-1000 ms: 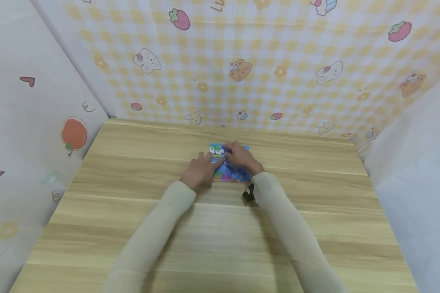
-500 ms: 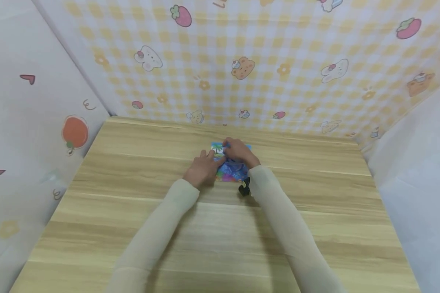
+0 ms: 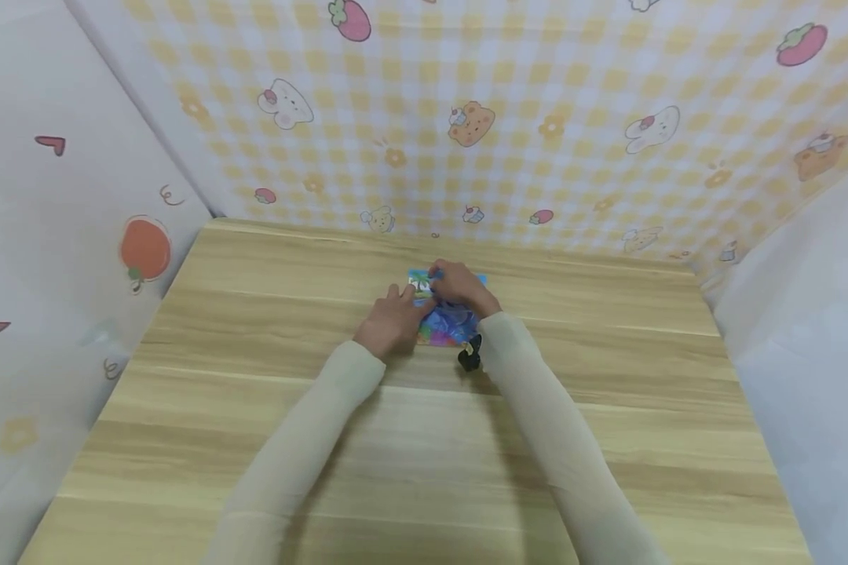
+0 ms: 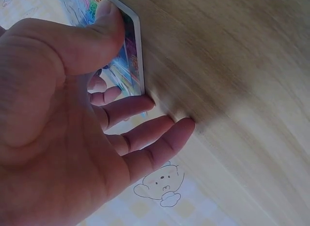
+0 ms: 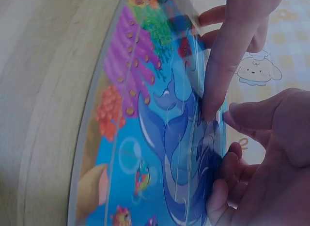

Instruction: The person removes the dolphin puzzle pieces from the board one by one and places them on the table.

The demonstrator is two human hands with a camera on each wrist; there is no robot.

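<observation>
We see a pale wood-grain table (image 3: 410, 463) filling most of the head view; behind it hangs a yellow-and-white checked cloth (image 3: 509, 86) printed with bears, strawberries and flowers; at our left a white side panel (image 3: 14, 235) meets it, with an orange fruit and hearts drawn on it; two long pale sleeves (image 3: 565, 416) reach in from the near edge; between the hands, towards the back of the table, lies a glossy sea-scene board (image 3: 447, 323), flat and partly covered by them; the left hand (image 3: 390, 320) lies at its left side, fingers fairly straight and a little apart, the thumb resting on the picture and fingertips reaching past the edge to the wood; the right hand (image 3: 464, 286) bends over the board's far part, thumb and fingers drawn in narrow, with a bit of blue at the tips, though we cannot tell whether they pinch it; up close we find a blue dolphin-like figure (image 5: 172, 146) on the board, then purple coral (image 5: 131, 61) and orange coral (image 5: 110, 112); a small black object (image 3: 469, 357), too small to identify, sits beside the right cuff; smaller again is a bright little printed fish (image 5: 143, 179)
</observation>
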